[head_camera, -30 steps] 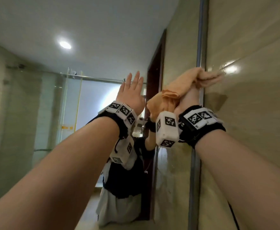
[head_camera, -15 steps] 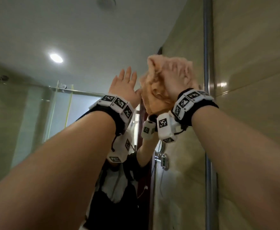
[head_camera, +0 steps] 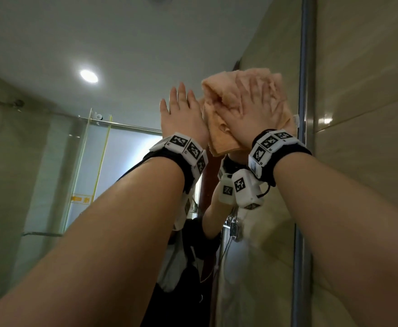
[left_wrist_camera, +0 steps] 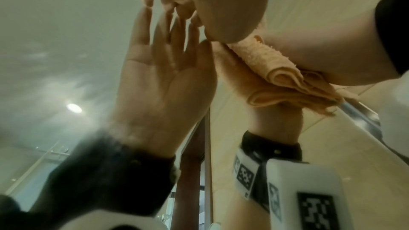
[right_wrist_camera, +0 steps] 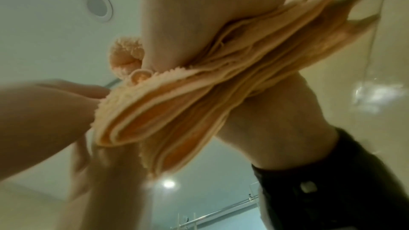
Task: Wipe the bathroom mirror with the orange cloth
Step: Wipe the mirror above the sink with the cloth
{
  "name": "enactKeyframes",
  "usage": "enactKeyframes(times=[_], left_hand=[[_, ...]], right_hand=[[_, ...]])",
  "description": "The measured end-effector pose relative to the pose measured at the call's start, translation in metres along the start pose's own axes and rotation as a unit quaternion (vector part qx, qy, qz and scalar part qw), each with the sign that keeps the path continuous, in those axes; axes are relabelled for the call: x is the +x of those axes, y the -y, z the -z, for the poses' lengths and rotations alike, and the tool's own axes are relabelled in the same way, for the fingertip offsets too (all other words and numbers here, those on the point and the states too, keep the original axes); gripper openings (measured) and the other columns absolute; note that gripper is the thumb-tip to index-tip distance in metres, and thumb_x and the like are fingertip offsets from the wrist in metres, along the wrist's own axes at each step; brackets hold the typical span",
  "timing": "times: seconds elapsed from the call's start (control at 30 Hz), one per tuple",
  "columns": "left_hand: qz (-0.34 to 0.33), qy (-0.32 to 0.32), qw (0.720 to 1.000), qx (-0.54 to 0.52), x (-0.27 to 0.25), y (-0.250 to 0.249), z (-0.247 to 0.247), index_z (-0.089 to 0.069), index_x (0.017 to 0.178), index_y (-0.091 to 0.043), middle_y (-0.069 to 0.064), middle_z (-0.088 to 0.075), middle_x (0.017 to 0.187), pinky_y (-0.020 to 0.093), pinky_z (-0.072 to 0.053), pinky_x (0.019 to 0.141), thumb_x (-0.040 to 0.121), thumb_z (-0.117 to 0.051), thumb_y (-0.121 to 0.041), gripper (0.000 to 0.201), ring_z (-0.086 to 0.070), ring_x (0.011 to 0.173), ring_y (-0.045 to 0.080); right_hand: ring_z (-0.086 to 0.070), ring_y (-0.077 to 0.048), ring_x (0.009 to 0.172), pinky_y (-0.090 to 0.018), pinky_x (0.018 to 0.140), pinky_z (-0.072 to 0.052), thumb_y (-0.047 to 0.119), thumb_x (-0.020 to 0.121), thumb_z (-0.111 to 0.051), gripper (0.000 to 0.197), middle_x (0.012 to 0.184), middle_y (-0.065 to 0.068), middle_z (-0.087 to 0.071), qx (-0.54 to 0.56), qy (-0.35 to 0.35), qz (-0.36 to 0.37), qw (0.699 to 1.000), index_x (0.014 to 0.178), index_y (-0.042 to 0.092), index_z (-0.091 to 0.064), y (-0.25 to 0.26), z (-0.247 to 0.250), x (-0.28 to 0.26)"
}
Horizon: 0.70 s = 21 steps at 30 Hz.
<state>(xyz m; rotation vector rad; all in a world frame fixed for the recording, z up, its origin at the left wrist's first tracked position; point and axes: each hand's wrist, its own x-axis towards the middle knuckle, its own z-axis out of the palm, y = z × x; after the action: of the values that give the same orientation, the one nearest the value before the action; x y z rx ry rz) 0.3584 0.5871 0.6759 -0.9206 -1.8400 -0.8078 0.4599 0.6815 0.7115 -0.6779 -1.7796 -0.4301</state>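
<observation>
In the head view the orange cloth point(head_camera: 219, 138) lies bunched flat against the bathroom mirror point(head_camera: 122, 55), close to its chrome right edge point(head_camera: 306, 67). My right hand point(head_camera: 252, 114) presses on the cloth with straight, spread fingers. My left hand point(head_camera: 184, 114) rests flat on the glass just left of the cloth, fingers straight and holding nothing. The left wrist view shows the folded cloth point(left_wrist_camera: 265, 62) squeezed between my right hand and its reflection. In the right wrist view the cloth point(right_wrist_camera: 177, 111) fills the middle, and its far side is hidden.
A beige tiled wall point(head_camera: 370, 114) runs along the right of the mirror frame. The mirror reflects a ceiling light point(head_camera: 89, 76), a glass shower screen point(head_camera: 87, 173) and a person's body below my arms.
My right hand has carried the cloth up and left from the mirror's right edge and now lies flatter on it. The view has tilted upward. My left hand stays flat on the glass.
</observation>
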Motion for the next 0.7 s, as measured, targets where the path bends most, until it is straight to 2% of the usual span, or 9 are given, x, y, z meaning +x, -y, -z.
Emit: enactKeyframes(times=[0.13, 0.27, 0.47, 0.6, 0.7], left_hand=[[0.01, 0.01, 1.0, 0.011, 0.0, -0.004, 0.006, 0.001, 0.152, -0.007, 0.011, 0.008, 0.16, 0.047, -0.004, 0.12, 0.1, -0.017, -0.028, 0.059, 0.005, 0.148, 0.027], [0.0, 0.005, 0.999, 0.033, 0.002, -0.001, 0.003, 0.001, 0.152, -0.007, 0.012, 0.008, 0.16, 0.047, -0.005, 0.12, 0.101, -0.021, -0.025, 0.058, 0.004, 0.148, 0.028], [-0.037, -0.011, 0.999, 0.015, 0.002, 0.012, 0.0, 0.001, 0.152, -0.012, 0.009, 0.007, 0.16, 0.044, -0.005, 0.121, 0.103, -0.013, -0.031, 0.054, 0.004, 0.148, 0.025], [-0.049, -0.014, 0.999, 0.013, -0.001, 0.018, -0.003, 0.003, 0.152, -0.015, 0.006, 0.009, 0.16, 0.041, -0.003, 0.121, 0.103, -0.008, -0.034, 0.054, 0.005, 0.148, 0.022], [-0.054, -0.004, 0.998, 0.013, -0.011, 0.019, -0.005, 0.004, 0.152, -0.016, 0.007, 0.01, 0.16, 0.041, -0.003, 0.121, 0.103, -0.008, -0.032, 0.054, 0.006, 0.148, 0.023]], right_hand=[[0.019, -0.019, 0.144, -0.051, 0.114, 0.014, 0.082, 0.079, -0.021, 0.087, 0.158, 0.008, 0.015, 0.006, 0.005, -0.01, 1.0, 0.148, 0.039, 0.009, -0.017, 0.009, 0.005], [0.016, -0.022, 0.145, -0.049, 0.116, 0.009, 0.08, 0.081, -0.025, 0.089, 0.159, 0.006, 0.014, 0.026, 0.015, -0.061, 0.998, 0.148, 0.036, 0.011, -0.039, 0.021, 0.01], [0.013, -0.021, 0.146, -0.045, 0.116, 0.008, 0.08, 0.081, -0.025, 0.096, 0.159, 0.003, 0.013, 0.059, 0.011, -0.133, 0.989, 0.151, 0.025, 0.011, -0.037, 0.024, 0.011], [0.009, -0.019, 0.146, -0.044, 0.116, 0.007, 0.074, 0.085, -0.026, 0.091, 0.16, 0.003, 0.01, 0.083, -0.022, -0.201, 0.976, 0.151, 0.022, 0.009, -0.027, 0.013, -0.001], [0.008, -0.02, 0.146, -0.043, 0.115, 0.007, 0.072, 0.087, -0.025, 0.089, 0.16, 0.002, 0.01, 0.078, -0.02, -0.217, 0.973, 0.151, 0.021, 0.009, -0.027, 0.009, -0.013]])
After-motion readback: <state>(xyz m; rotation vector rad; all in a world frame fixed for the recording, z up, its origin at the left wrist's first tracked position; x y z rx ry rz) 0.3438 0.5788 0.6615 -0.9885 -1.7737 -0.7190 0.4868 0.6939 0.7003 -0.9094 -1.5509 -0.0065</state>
